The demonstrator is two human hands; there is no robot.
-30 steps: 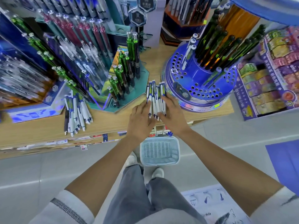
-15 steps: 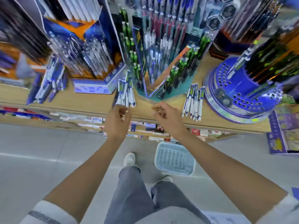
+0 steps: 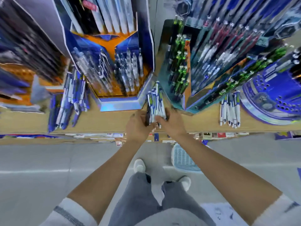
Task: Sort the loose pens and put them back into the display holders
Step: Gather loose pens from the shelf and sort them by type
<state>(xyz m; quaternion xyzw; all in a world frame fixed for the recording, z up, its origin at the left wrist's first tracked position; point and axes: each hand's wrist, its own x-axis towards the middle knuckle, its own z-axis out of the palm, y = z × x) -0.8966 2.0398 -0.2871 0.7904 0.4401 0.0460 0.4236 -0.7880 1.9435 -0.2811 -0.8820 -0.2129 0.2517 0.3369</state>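
A bundle of loose white-and-blue pens (image 3: 156, 101) lies on the wooden shelf (image 3: 114, 121), between a blue-and-orange display holder (image 3: 118, 101) and a teal holder of green pens (image 3: 177, 74). My left hand (image 3: 138, 126) grips the bundle's left side, beside a dark pen. My right hand (image 3: 173, 123) curls over its right side. The pens' near ends are hidden between my hands. Another loose pile (image 3: 70, 101) lies to the left, and a third pile (image 3: 230, 110) to the right. The view is blurred.
A round blue holder with many holes (image 3: 273, 98) stands at the far right. More pen displays fill the back of the shelf. A light blue basket (image 3: 184, 160) sits on the grey floor by my feet, under the shelf edge.
The view has swung left along the shelf. Both hands left the right-hand pile, moved to the middle pile and closed round it from both sides.
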